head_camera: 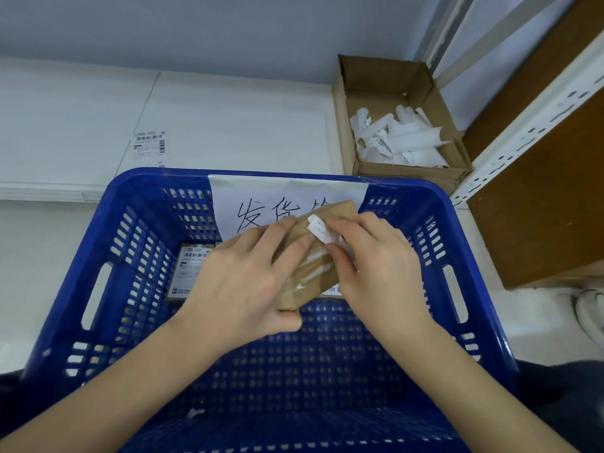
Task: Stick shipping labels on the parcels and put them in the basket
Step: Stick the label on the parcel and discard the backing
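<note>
Over the blue plastic basket (108, 243) I hold a small brown taped parcel (315, 273). My left hand (243, 279) grips it from the left, thumb under its near end and fingers over the top. My right hand (376, 259) pinches a white label (322, 230) at the parcel's upper right side. Inside the basket at the back left lies a labelled parcel (188, 269), and part of another shows under my right hand. A spare shipping label (149, 148) lies on the white surface behind the basket.
A white paper sign with handwriting (261, 197) is taped to the basket's far wall. An open cardboard box (346, 103) with curled backing strips stands at the back right. A white metal shelf upright (523, 135) and brown board stand on the right. A shoe (590, 308) shows at the right edge.
</note>
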### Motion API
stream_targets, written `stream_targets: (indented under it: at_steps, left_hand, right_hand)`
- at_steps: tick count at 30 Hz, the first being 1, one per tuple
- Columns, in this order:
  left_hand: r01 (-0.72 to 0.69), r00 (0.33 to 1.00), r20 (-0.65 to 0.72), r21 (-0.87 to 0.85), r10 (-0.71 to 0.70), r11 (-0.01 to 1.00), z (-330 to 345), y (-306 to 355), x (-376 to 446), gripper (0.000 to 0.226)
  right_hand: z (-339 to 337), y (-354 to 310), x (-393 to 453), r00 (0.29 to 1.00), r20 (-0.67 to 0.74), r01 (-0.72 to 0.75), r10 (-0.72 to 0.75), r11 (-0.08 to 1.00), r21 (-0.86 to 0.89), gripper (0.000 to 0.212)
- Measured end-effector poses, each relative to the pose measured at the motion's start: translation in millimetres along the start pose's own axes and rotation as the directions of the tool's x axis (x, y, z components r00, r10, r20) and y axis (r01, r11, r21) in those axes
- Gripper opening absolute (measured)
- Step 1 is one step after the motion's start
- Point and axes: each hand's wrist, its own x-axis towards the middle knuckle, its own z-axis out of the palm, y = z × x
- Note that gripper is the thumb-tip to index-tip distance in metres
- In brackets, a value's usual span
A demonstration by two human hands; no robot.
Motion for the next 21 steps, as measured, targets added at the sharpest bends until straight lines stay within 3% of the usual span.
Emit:
stream_targets:
  at_steps: [5, 8, 14, 21]
  left_hand:
    - [-0.013, 1.000, 0.026, 0.012, 0.012, 1.000, -7.4, -9.5, 20.2, 0.087]
    - [-0.023, 0.998, 0.052, 0.049, 0.021, 0.999, -13.2, -19.7, 42.7, 0.086]
    - [-0.051, 0.995, 0.091, 0.023, 0.049, 0.998, 3.4, -39.0, 82.3, 0.089]
    - [-0.026, 0.999, 0.028, -0.063, 0.028, 0.998, 20.8, -56.6, 106.9, 0.087]
  right_hand:
    - [-7.5, 11.0, 17.6, 1.000, 0.017, 0.006, -0.004, 0.995, -0.098, 0.021]
    - [-16.4, 31.4, 37.2, 0.997, 0.009, -0.070, 0.071, 0.993, -0.092, 0.017]
    - [-7.0, 108.3, 91.0, 0.968, 0.094, -0.207, 0.235, 0.949, -0.238, 0.030]
    - [39.2, 189.9, 158.0, 0.922, 0.178, -0.273, 0.343, 0.905, -0.326, 0.031]
